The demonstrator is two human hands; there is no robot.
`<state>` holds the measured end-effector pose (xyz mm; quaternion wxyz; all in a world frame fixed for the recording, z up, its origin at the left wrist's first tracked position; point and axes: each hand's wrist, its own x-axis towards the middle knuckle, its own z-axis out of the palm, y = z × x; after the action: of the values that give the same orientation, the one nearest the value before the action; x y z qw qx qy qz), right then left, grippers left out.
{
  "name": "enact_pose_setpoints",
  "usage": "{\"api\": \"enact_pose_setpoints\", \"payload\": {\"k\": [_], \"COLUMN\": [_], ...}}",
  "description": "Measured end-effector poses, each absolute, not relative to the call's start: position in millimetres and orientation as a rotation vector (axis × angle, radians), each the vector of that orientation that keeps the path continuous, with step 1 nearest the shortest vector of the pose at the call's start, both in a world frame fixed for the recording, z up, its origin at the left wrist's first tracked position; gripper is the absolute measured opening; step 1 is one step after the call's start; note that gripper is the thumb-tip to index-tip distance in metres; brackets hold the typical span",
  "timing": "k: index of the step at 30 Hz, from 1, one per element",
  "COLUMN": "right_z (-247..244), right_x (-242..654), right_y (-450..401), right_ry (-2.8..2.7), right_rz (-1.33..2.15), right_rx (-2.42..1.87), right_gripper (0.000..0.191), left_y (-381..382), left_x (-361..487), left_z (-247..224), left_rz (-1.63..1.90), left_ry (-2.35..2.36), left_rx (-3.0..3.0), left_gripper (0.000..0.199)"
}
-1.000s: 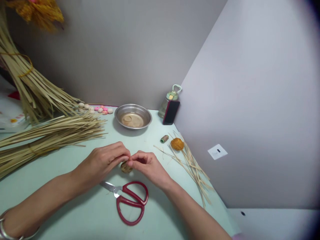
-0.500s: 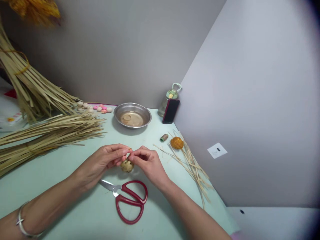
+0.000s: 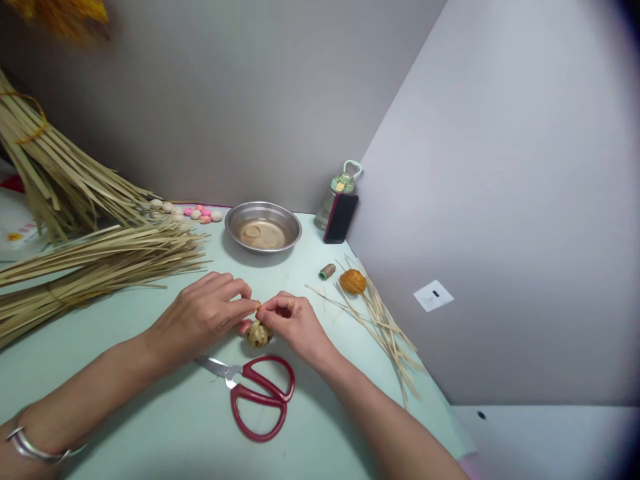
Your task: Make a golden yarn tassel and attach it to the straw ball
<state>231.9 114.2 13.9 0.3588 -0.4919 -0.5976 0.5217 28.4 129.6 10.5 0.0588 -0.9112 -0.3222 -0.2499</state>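
Both hands meet mid-table over a small woven straw ball (image 3: 259, 333). Left hand (image 3: 207, 313) and right hand (image 3: 290, 323) each pinch narrow on it, fingertips touching at its top; ball sits on the pale green table (image 3: 150, 393), just beyond the red scissors (image 3: 257, 393). Steel bowl (image 3: 263, 228) further back, straw bundles (image 3: 90, 260) at left
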Motion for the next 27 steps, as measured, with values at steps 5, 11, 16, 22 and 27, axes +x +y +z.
{"api": "enact_pose_setpoints", "payload": {"k": [5, 11, 16, 22, 27], "right_z": [10, 12, 15, 15, 16], "right_x": [233, 234, 234, 233, 234], "right_y": [113, 109, 106, 104, 104], "right_ry": [-1.721, -1.817, -1.874, -1.905, -1.916], "right_rz": [1.228, 1.194, 1.189, 1.177, 1.175], "right_rx": [-1.313, -1.256, -1.245, -1.22, -1.203], "right_gripper": [0.01, 0.01, 0.009, 0.009, 0.009], "left_y": [131, 128, 124, 123, 124], "left_x": [37, 38, 36, 36, 34], "left_z": [23, 24, 24, 24, 28], "left_rz": [-0.614, -0.755, -0.767, -0.786, -0.728], "left_ry": [-0.939, -1.092, -1.222, -1.285, -1.379], "left_rx": [-2.833, -3.008, -3.105, -3.154, -3.245], "left_gripper": [0.019, 0.015, 0.013, 0.017, 0.018]}}
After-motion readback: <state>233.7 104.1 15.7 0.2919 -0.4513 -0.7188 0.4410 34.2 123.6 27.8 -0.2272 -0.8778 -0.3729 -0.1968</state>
